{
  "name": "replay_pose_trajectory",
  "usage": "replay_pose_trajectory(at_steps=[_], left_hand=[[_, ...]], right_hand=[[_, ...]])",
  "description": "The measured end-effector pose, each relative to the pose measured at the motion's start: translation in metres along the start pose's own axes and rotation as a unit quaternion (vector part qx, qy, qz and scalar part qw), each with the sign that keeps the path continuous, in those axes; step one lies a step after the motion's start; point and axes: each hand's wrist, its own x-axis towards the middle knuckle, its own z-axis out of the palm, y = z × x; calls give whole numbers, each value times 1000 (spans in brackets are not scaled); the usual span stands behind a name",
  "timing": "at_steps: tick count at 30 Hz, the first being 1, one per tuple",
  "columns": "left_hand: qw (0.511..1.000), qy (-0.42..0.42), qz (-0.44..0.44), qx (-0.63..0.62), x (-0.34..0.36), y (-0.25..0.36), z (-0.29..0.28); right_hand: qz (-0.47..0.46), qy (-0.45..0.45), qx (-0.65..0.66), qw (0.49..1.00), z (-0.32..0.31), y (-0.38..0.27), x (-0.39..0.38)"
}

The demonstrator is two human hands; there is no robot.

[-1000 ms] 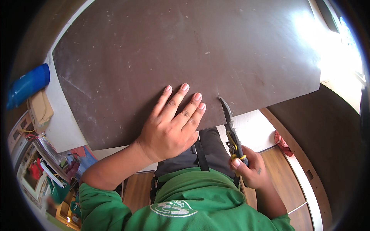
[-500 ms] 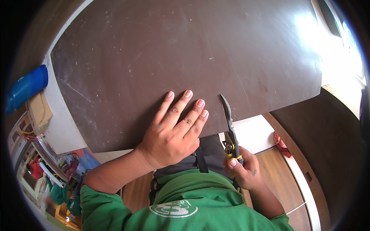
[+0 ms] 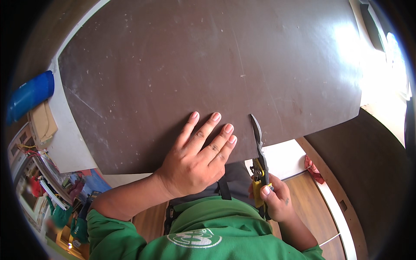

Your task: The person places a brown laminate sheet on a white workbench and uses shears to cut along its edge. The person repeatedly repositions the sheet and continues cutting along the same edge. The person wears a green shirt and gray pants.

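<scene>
Brown sheet [image 3: 208,73]: lying across white table [image 3: 65,130]. Tin snips [image 3: 258,147]: biting into sheet's near edge, right hand [image 3: 275,203] fingers clenching yellow handles. Left hand [image 3: 197,158]: pressing flat, fingers released, just beside blades; risking nicked fingertip, wandering cut.

Blue cylinder [image 3: 28,95] far left, beside cardboard piece [image 3: 42,122]; red cloth [image 3: 313,168] on wooden floor [image 3: 310,203] right.
</scene>
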Motion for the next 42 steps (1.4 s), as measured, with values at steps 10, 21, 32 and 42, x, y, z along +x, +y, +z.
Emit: replay_pose_trajectory(at_steps=[10, 21, 32, 42], left_hand=[[1000, -8, -4, -11, -2, 2, -2], [1000, -3, -4, -15, -3, 1, -1], [1000, -8, -8, -14, -3, 3, -1], [1000, -9, -12, -19, -1, 5, -3]], right_hand=[[-3, -18, 45, 999, 1, 7, 3], [-24, 6, 10, 1000, 7, 10, 5], [-48, 8, -9, 999, 7, 13, 6], [-57, 6, -19, 998, 5, 10, 4]])
